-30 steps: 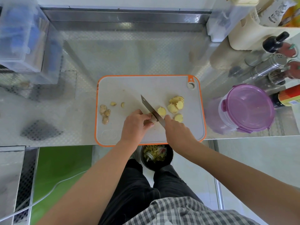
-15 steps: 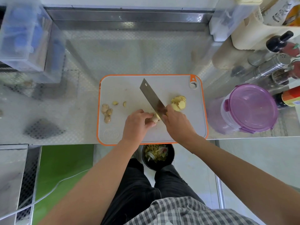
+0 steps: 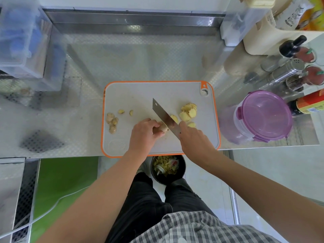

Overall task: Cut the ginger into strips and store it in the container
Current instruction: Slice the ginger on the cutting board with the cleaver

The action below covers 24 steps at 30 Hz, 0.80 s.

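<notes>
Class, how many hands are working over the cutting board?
2. The left hand grips the ginger piece; the right hand holds the knife just right of it. Neither is hidden.

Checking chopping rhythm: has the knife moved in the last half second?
Yes. The knife tip has drawn back from the cutting board's far edge toward its near edge.

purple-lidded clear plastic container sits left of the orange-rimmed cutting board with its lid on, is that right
Not quite. The purple-lidded clear plastic container sits to the right of the orange-rimmed grey cutting board, not the left. Its lid is on, as the head view shows.
</notes>
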Each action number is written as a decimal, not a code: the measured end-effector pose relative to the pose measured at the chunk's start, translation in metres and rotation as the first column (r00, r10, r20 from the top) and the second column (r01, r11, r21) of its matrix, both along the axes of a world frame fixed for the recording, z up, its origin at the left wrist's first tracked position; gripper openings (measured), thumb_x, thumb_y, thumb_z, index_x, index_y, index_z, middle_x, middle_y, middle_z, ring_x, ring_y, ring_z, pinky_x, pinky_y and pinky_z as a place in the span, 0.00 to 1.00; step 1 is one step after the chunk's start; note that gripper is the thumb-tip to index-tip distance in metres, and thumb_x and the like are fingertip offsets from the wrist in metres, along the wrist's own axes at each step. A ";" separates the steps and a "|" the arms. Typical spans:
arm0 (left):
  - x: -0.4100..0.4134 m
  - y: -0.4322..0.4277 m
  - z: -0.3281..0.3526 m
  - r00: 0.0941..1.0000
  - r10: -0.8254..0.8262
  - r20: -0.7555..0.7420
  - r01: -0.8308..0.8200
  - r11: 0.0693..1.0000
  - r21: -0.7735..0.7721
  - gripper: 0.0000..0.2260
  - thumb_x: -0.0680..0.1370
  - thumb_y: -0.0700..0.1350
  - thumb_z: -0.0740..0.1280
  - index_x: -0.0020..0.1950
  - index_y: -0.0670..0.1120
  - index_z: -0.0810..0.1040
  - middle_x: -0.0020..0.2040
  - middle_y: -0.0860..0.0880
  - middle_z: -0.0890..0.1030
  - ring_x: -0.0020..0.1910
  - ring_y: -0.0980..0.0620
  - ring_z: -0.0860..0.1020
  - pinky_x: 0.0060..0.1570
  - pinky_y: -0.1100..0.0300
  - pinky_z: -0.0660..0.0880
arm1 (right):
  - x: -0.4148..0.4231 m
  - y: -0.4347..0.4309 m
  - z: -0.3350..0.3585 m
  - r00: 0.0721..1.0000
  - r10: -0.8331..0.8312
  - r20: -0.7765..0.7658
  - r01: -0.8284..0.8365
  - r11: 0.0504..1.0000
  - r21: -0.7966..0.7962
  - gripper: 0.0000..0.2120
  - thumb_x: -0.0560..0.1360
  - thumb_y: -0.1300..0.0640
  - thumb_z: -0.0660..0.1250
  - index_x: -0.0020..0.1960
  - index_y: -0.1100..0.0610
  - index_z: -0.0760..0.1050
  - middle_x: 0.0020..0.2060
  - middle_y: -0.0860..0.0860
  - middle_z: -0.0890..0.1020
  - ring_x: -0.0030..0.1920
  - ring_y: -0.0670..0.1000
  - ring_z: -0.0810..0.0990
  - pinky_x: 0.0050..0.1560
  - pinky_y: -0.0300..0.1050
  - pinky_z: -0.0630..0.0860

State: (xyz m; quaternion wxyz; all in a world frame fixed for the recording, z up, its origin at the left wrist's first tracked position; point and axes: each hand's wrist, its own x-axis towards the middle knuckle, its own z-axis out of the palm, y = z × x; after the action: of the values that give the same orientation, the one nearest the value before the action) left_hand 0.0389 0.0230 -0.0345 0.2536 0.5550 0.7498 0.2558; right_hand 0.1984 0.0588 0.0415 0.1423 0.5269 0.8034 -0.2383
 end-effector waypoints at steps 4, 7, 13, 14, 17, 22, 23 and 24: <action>-0.001 0.000 -0.001 1.000 -0.003 -0.008 0.003 1.000 0.013 0.14 0.66 0.47 0.79 0.47 0.42 0.83 0.43 0.47 0.83 0.40 0.47 0.80 0.42 0.53 0.76 | -0.001 0.002 0.004 0.999 -0.008 -0.037 0.009 1.000 0.006 0.07 0.79 0.65 0.55 0.52 0.55 0.59 0.31 0.48 0.64 0.29 0.50 0.63 0.32 0.47 0.62; -0.001 -0.001 -0.002 1.000 0.005 -0.007 -0.004 1.000 0.011 0.14 0.66 0.47 0.79 0.46 0.41 0.83 0.43 0.46 0.83 0.40 0.46 0.79 0.42 0.53 0.76 | -0.004 0.002 0.004 1.000 0.012 -0.021 -0.013 1.000 -0.006 0.07 0.79 0.65 0.54 0.52 0.55 0.60 0.31 0.48 0.63 0.29 0.47 0.62 0.30 0.45 0.59; -0.001 -0.001 -0.002 1.000 0.004 -0.010 -0.003 1.000 0.015 0.14 0.66 0.46 0.79 0.46 0.40 0.83 0.43 0.46 0.82 0.40 0.45 0.79 0.42 0.52 0.75 | -0.005 -0.001 0.004 0.999 0.033 0.022 -0.034 0.999 0.016 0.09 0.78 0.67 0.55 0.55 0.56 0.61 0.31 0.49 0.63 0.29 0.48 0.61 0.29 0.44 0.58; 0.000 -0.001 -0.001 1.000 0.004 -0.012 -0.004 1.000 0.016 0.14 0.66 0.46 0.79 0.46 0.40 0.83 0.43 0.45 0.82 0.40 0.45 0.79 0.42 0.52 0.75 | -0.006 -0.001 0.004 0.999 0.032 0.030 -0.032 0.999 0.011 0.11 0.77 0.68 0.55 0.55 0.56 0.61 0.31 0.49 0.64 0.29 0.48 0.62 0.29 0.44 0.59; 0.001 0.000 -0.002 0.999 -0.008 -0.033 0.008 1.000 0.004 0.14 0.66 0.45 0.78 0.46 0.40 0.83 0.43 0.44 0.82 0.41 0.44 0.79 0.41 0.54 0.73 | -0.014 0.002 -0.001 1.000 0.023 0.021 -0.023 1.000 -0.013 0.14 0.74 0.71 0.56 0.57 0.58 0.62 0.33 0.50 0.66 0.31 0.51 0.68 0.32 0.46 0.64; 0.001 -0.001 -0.001 1.000 -0.016 -0.022 0.017 1.000 0.017 0.12 0.66 0.44 0.78 0.45 0.40 0.83 0.42 0.45 0.81 0.40 0.44 0.79 0.41 0.51 0.76 | -0.030 0.009 -0.026 0.997 0.066 0.039 -0.066 0.998 0.011 0.13 0.75 0.70 0.55 0.58 0.60 0.62 0.41 0.53 0.72 0.41 0.57 0.77 0.34 0.46 0.65; 0.001 -0.002 -0.001 1.000 -0.022 -0.019 0.022 1.000 0.018 0.12 0.67 0.44 0.78 0.45 0.40 0.83 0.41 0.45 0.81 0.40 0.45 0.79 0.41 0.51 0.76 | -0.029 0.008 -0.032 0.997 0.066 0.036 -0.066 0.998 0.011 0.12 0.76 0.69 0.55 0.57 0.59 0.62 0.43 0.53 0.73 0.42 0.58 0.79 0.35 0.47 0.66; 0.001 -0.002 -0.001 0.999 -0.028 -0.016 0.028 0.999 0.021 0.12 0.67 0.44 0.78 0.45 0.40 0.83 0.41 0.46 0.81 0.39 0.45 0.79 0.41 0.50 0.77 | -0.028 0.008 -0.037 0.998 0.054 0.022 -0.054 0.999 0.006 0.10 0.77 0.68 0.55 0.56 0.59 0.61 0.45 0.53 0.75 0.43 0.58 0.79 0.35 0.47 0.66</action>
State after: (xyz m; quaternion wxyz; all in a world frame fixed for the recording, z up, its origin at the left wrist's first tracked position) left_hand 0.0396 0.0209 -0.0352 0.2452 0.5701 0.7412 0.2559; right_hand 0.1708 0.0672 0.0049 0.1558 0.5080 0.8165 -0.2260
